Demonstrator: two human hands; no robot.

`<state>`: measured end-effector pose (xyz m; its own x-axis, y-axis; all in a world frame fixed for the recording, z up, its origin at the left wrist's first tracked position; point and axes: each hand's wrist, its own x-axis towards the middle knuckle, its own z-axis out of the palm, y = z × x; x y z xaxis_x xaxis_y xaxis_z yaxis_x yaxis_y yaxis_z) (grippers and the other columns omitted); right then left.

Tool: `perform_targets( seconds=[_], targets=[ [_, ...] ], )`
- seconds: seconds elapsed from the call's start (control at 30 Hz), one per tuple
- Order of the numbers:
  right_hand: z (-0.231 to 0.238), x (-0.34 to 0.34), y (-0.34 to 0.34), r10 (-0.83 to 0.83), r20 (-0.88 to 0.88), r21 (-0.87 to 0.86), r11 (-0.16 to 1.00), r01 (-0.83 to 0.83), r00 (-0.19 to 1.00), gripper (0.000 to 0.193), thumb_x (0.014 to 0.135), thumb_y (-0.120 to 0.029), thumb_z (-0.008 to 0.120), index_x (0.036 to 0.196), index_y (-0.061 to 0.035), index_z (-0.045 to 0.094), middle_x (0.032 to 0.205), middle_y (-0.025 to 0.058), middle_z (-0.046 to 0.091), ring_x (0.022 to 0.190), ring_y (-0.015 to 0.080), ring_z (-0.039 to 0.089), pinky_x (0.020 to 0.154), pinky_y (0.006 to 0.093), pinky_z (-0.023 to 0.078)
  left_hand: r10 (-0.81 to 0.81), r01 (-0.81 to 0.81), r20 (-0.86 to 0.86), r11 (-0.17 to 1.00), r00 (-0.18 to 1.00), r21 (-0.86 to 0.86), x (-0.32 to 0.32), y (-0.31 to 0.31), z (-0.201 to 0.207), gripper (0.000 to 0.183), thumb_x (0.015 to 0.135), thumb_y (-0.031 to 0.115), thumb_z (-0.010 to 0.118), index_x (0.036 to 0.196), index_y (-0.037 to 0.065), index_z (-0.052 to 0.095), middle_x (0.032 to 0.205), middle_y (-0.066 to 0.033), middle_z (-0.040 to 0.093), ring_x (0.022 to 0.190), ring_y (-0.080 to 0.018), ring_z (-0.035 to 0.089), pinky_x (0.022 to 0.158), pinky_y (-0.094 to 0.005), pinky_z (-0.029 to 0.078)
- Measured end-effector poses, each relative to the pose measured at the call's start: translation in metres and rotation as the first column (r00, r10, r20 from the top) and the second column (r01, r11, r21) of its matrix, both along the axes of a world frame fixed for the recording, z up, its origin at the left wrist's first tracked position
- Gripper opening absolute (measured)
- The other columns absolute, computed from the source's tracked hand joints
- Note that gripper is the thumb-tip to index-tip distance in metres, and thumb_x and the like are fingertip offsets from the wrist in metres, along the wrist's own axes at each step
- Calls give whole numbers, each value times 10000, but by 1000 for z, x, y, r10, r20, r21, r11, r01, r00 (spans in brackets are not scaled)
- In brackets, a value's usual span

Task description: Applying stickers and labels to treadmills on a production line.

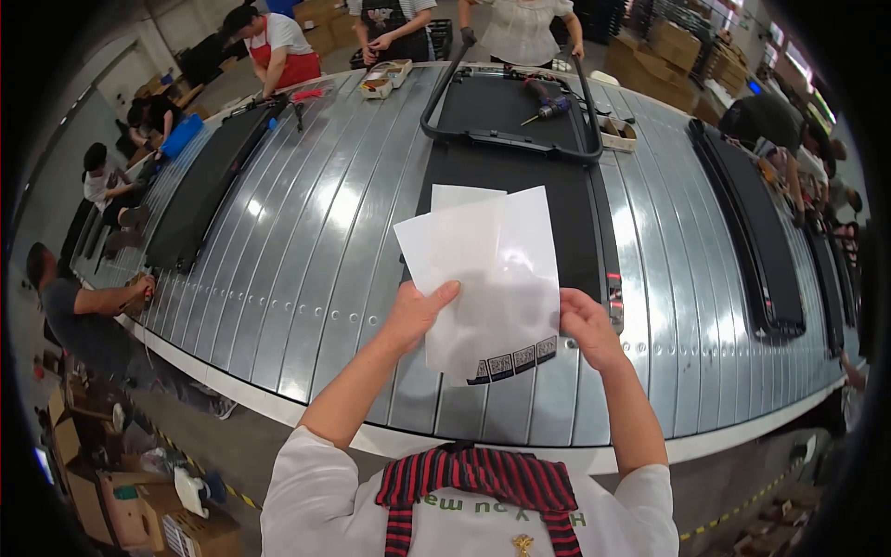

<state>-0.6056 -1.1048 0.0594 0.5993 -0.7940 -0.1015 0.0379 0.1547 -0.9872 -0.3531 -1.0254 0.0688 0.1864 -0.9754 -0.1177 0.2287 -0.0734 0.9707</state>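
Sheets (492, 255), long axis roughly fore-and-aft, dark code strip (513, 360) at near end.

left hand (413, 314): partly behind white sheets (497, 269) | black panel (510, 170): partly covered

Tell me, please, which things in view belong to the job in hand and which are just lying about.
Seemingly in use:
white sheets, gripped by the left hand, right hand at their edge;
black panel beneath them.

Seemingly lying about:
unheld power drill;
background cardboard boxes.
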Motion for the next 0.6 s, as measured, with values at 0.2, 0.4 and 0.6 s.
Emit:
perform_targets(
  seconds=[0.2,0.4,0.6],
  targets=[
    [19,88,62,-129,-52,-166,979,119,990,142,758,-67,599,858,33,581,801,31,605,701,54,523,627,209,437,129,-129,-72,992,989,3,62,52,-3,416,783,268,623,1067,-16,516,990,-61,576,878,-145,544,777,-275,435],
    [36,171,96,-211,121,-144,963,227,970,178,764,-92,604,882,38,570,778,42,608,670,57,534,597,197,433,-5,19,-269,999,963,50,130,109,-15,364,780,227,623,1045,5,512,992,-72,582,877,-155,566,772,-295,465],
    [44,220,112,-144,-11,-215,967,139,989,261,756,-105,608,973,24,544,857,77,602,733,99,552,639,231,443,-113,119,-322,993,940,0,169,144,-12,368,780,242,624,1032,-8,523,992,-67,581,906,-158,553,790,-302,444]
  ],
)
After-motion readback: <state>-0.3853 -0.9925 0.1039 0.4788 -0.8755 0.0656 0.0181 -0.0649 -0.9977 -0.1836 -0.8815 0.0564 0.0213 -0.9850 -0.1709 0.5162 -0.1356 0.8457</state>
